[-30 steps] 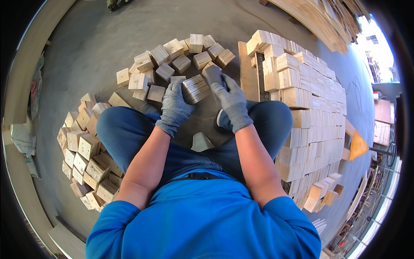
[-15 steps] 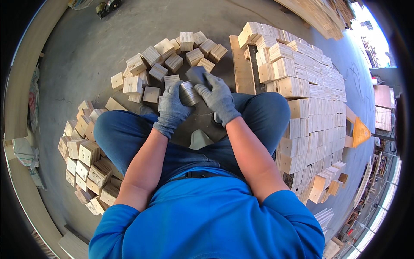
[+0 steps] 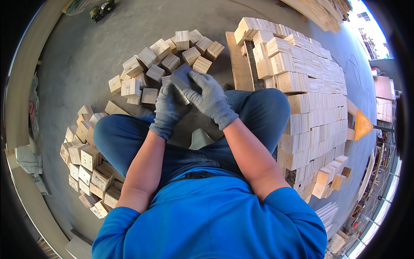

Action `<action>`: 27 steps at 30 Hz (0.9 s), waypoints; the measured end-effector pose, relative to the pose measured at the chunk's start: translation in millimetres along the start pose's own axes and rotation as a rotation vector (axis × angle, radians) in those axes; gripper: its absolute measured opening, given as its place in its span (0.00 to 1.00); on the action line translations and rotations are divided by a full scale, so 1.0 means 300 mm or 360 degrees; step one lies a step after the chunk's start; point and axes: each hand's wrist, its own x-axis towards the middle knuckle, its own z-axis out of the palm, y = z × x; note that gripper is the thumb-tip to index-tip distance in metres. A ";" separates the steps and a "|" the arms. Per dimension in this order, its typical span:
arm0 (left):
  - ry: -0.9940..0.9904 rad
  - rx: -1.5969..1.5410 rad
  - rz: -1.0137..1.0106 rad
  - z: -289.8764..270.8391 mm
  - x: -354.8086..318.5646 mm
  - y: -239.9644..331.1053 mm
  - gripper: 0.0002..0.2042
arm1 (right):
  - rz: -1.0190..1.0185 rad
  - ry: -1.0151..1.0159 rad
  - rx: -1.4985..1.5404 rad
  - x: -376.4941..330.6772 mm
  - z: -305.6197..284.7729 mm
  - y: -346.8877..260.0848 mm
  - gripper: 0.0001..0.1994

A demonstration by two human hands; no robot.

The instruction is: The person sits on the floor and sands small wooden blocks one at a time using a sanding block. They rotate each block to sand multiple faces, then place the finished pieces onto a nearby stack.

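In my gloved left hand is a wooden block with layered edges, held above the floor between my knees. The fingers of my gloved right hand are closed round a dark grey sanding block, which lies over the wooden block's upper face and hides most of it. Just beyond my hands is a loose heap of similar wooden blocks. Both gloves are grey knit.
Another heap of wooden blocks lies by my left knee. To the right stands a large stack of blocks in rows, beside a wooden plank. An orange triangular piece is past the stack. A small machine sits far left.
The sanding block has moved left and toward me, from beside the wooden block's far edge to over its upper face. My right hand moved with it; the left hand shifted slightly left.
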 end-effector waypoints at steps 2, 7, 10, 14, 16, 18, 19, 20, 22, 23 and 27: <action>0.0057 0.0339 -0.0021 -0.026 -0.017 0.035 0.42 | 0.0193 0.0070 -0.0034 0.024 -0.004 0.111 0.32; 0.0178 -0.0344 0.0001 -0.059 -0.019 0.016 0.45 | 0.0976 -0.0041 0.0189 0.039 -0.056 0.252 0.30; 0.0237 -0.0265 -0.0130 -0.089 -0.002 -0.004 0.45 | 0.0892 0.0108 0.0255 0.032 -0.011 0.267 0.31; 0.0294 -0.0410 -0.0275 -0.070 0.013 0.051 0.39 | 0.0823 0.0221 0.0507 0.016 -0.013 0.299 0.30; 0.0212 -0.1041 -0.0409 -0.062 0.022 0.036 0.37 | 0.0732 0.0337 0.0623 0.019 -0.065 0.292 0.29; 0.0244 -0.1183 -0.0432 -0.084 0.022 0.029 0.30 | 0.0580 0.0464 0.0559 0.033 -0.146 0.222 0.29; 0.0335 -0.1228 -0.0437 -0.082 0.021 -0.041 0.30 | 0.0562 0.0452 0.0562 0.047 -0.217 0.143 0.29; 0.0314 -0.1295 -0.0464 -0.078 0.031 -0.056 0.29 | 0.0507 0.0517 0.0518 0.045 -0.287 0.135 0.30; 0.0393 -0.1684 -0.0608 -0.088 0.034 -0.058 0.30 | 0.0476 0.0670 0.0313 0.023 -0.418 0.086 0.31; 0.0417 -0.1740 -0.0595 -0.077 0.034 -0.080 0.29 | 0.0392 0.0791 0.0322 0.004 -0.472 0.127 0.30; 0.0260 -0.1989 -0.0607 -0.103 0.025 -0.054 0.28 | 0.0553 0.0968 -0.0503 -0.137 -0.712 0.266 0.29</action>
